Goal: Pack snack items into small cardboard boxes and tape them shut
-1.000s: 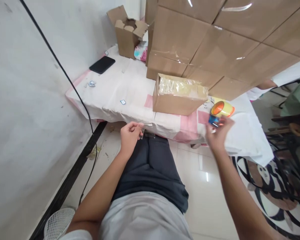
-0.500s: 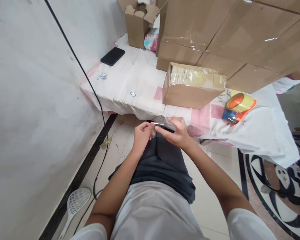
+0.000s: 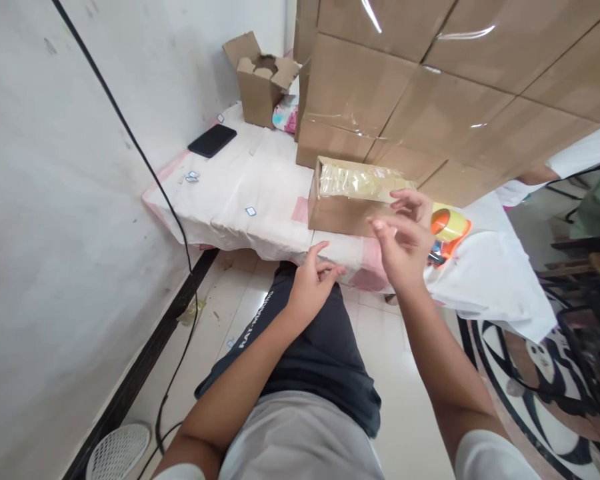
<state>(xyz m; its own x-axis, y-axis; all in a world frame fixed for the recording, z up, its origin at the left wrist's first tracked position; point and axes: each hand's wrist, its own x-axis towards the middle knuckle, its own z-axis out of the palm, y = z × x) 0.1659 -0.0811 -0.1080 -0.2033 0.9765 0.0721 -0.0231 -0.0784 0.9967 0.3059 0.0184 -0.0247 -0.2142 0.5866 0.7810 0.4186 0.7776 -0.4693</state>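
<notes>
Head view: a large stack of cartons (image 3: 380, 93), glossy with clear film, stands on the cloth-covered bench (image 3: 270, 157). Before it rests a single cardboard carton (image 3: 340, 210), its upper face banded with shiny, wrinkled tape (image 3: 357, 181). The right hand (image 3: 409, 247) is in front of the carton's right end, thumb and forefinger tips nearly together; the left hand (image 3: 309, 287) is near the bench's front edge, fingers partly curled. Whether either grip is clamped on something thin or transparent cannot be told. Just right of the right hand lies an orange tape dispenser (image 3: 453, 249) with a yellow tape roll (image 3: 454, 228). In judgement, contact with the taped face is best made with flat fingertips, stroking evenly to limit wrinkles, the left hand steadying the carton.
</notes>
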